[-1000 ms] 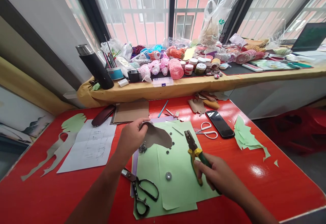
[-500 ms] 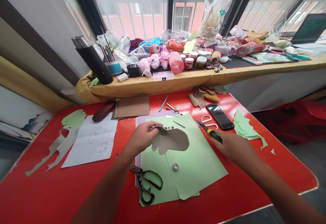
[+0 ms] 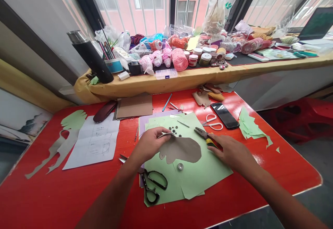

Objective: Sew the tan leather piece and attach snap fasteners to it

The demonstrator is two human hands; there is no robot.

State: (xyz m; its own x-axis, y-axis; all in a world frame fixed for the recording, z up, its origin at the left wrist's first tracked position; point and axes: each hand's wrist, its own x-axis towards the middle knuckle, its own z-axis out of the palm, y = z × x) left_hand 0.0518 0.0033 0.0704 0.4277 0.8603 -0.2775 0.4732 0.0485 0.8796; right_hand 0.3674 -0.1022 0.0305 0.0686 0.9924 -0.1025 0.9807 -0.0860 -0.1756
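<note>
My left hand (image 3: 154, 138) pinches the upper left edge of a grey-brown cut piece (image 3: 184, 149), which looks like leather or felt and has small scalloped tabs. My right hand (image 3: 225, 147) is wrapped round the yellow and black handles of pliers (image 3: 207, 137); their jaws point up and left, apart from the piece. Beneath lie sheets of light green paper (image 3: 208, 173). Several small dark snap parts (image 3: 173, 130) rest just above the piece. A round metal disc (image 3: 180, 166) sits below it. Black-handled scissors (image 3: 153, 184) lie near my left forearm, which hides part of their blades.
White-handled scissors (image 3: 213, 122) and a black phone (image 3: 224, 115) lie at the right, with green paper scraps (image 3: 248, 126) beyond. At the left are a printed sheet (image 3: 94, 142) and a dark red case (image 3: 105, 111). A crowded ledge (image 3: 145, 86) runs behind the red table (image 3: 52, 201).
My right hand has brought the pliers left, nearer the piece. My left hand has shifted slightly right with the piece, and more of the small snap parts show.
</note>
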